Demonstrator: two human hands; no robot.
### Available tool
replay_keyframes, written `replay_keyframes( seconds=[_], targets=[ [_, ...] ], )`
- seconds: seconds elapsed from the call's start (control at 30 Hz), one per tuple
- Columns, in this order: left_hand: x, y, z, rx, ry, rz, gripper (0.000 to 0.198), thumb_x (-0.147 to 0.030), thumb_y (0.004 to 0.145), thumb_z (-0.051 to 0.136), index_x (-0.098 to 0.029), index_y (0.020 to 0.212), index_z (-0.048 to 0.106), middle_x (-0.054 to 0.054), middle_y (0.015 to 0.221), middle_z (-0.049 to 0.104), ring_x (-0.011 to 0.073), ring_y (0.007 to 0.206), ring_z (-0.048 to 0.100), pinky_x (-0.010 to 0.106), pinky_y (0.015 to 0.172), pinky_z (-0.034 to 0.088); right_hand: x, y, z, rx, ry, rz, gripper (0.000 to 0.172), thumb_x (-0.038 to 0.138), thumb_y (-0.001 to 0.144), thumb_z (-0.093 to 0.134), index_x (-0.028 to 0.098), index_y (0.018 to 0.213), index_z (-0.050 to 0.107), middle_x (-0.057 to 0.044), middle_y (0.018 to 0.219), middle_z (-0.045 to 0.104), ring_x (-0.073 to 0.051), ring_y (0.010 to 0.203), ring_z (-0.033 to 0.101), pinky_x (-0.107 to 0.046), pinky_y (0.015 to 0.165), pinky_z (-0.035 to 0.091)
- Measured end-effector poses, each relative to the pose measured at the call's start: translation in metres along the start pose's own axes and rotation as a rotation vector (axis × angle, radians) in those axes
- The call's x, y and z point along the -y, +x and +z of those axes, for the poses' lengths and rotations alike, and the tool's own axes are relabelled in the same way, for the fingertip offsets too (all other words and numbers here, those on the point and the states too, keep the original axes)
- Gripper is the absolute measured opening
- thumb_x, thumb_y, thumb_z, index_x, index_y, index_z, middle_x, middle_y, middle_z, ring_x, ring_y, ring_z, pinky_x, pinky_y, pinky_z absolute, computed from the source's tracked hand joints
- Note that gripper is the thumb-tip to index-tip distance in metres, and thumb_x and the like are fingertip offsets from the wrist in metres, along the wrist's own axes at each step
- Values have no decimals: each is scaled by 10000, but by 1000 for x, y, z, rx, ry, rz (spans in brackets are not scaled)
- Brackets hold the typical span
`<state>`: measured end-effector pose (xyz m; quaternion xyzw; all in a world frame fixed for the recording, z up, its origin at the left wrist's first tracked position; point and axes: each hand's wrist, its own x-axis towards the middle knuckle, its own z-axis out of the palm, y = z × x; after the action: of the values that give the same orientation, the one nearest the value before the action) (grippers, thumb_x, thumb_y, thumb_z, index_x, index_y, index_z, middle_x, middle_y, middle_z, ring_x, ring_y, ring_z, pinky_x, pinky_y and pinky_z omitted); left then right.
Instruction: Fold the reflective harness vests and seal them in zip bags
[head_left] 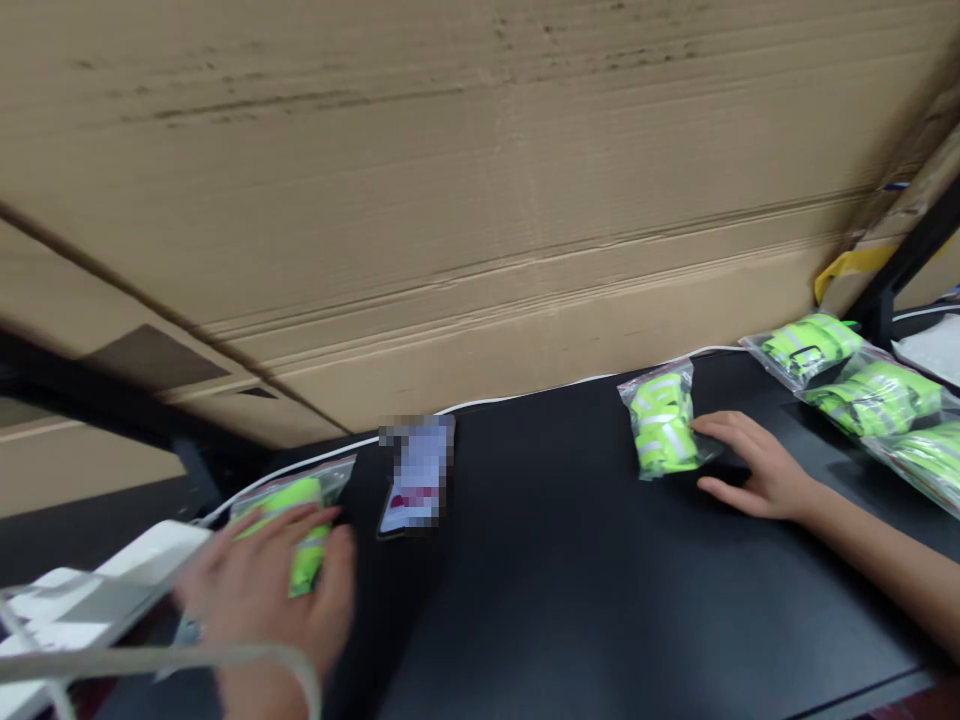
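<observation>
My left hand (274, 580) lies over a clear bag holding a folded neon-green reflective strap (306, 562), at the left of the black table. Its fingers stretch across the bag and the thumb stands apart; motion blurs them, and the hand hides much of the bag. On the right, my right hand (754, 468) is open, thumb and fingers apart. Its fingertips are at the right edge of another bagged neon-green reflective strap (664, 420), which lies flat with silver bands showing.
Several more bagged straps (874, 398) lie at the far right. A phone (416, 475) with its screen lit rests left of the middle. White objects (97, 590) and a blurred pale loop (225, 657) are at the lower left. Cardboard (480, 220) walls the back, with a white cable (517, 397) along its foot.
</observation>
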<state>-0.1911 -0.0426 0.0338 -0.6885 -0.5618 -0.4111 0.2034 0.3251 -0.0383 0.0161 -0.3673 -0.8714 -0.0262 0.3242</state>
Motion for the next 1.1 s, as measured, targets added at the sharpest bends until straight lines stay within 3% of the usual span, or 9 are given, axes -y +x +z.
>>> replay_keyframes(
  seconds=[0.13, 0.27, 0.4, 0.5, 0.6, 0.67, 0.77, 0.93, 1.1],
  targets=[
    [-81, -8, 20, 336, -274, 253, 176, -122, 916, 589, -216, 1056, 642, 71, 1014, 700, 275, 1137, 604, 480, 1011, 491, 8, 10, 19, -193, 122, -15, 541, 246, 883, 651, 204, 1388, 464, -183, 1349, 575, -318, 1249, 575, -492, 1026, 493],
    [-143, -16, 44, 566, -512, 302, 322, -177, 933, 578, -198, 1254, 547, 113, 1177, 663, 269, 1219, 576, 449, 1021, 505, -4, 18, 39, -417, 160, 555, 543, 382, 927, 605, 203, 1412, 439, -202, 1462, 499, -366, 1371, 477, -614, 1105, 392],
    [-188, -15, 65, 650, -570, 257, 793, -468, 832, 735, -158, 1456, 358, 218, 1446, 494, 358, 1341, 490, 555, 1075, 462, -2, 16, 36, -239, 454, 816, 407, 491, 954, 569, 222, 1258, 587, -131, 1259, 675, -309, 1162, 643, -523, 1022, 491],
    [-204, -12, 72, 665, -580, 232, 919, -563, 744, 783, -151, 1451, 365, 232, 1468, 464, 393, 1372, 447, 595, 1094, 430, 15, 12, 23, -79, 542, 624, 231, 411, 994, 541, 231, 1029, 683, -66, 1020, 724, -224, 924, 685, -365, 832, 548],
    [-194, -8, 70, 638, -507, 271, 702, -351, 751, 761, -182, 1374, 483, 190, 1415, 520, 413, 1404, 397, 655, 1127, 344, 27, 12, 13, 27, 520, 419, 244, 319, 1009, 521, 214, 840, 662, -23, 771, 668, -153, 670, 621, -281, 634, 511],
    [-178, -5, 70, 616, -463, 324, 637, -207, 754, 701, -211, 1365, 520, 170, 1429, 509, 417, 1430, 353, 679, 1136, 304, 28, 15, 11, 53, 437, 312, 134, 299, 984, 574, 215, 999, 677, -40, 858, 689, -160, 727, 642, -286, 671, 537],
    [-156, -1, 74, 534, -428, 316, 559, -90, 830, 600, -239, 1366, 544, 156, 1449, 477, 368, 1407, 386, 618, 1118, 368, 28, 23, 13, 98, 278, 47, 347, 393, 932, 662, 209, 1226, 648, -119, 1083, 674, -229, 980, 657, -366, 818, 571],
    [-152, 0, 81, 248, -522, 122, 383, -15, 915, 485, -232, 1185, 650, 91, 1102, 599, 220, 1021, 594, 395, 879, 538, 47, 32, 22, 108, 47, -363, 261, 298, 938, 664, 154, 1155, 685, -110, 1057, 700, -244, 1042, 636, -428, 945, 514],
    [-166, 2, 67, 233, -795, 377, 263, -88, 884, 533, -223, 1080, 645, 58, 939, 677, 205, 869, 633, 382, 792, 527, 60, 36, 34, 53, -42, -399, 164, 143, 926, 630, 143, 1077, 695, -65, 937, 727, -217, 942, 649, -385, 881, 513]
  ],
)
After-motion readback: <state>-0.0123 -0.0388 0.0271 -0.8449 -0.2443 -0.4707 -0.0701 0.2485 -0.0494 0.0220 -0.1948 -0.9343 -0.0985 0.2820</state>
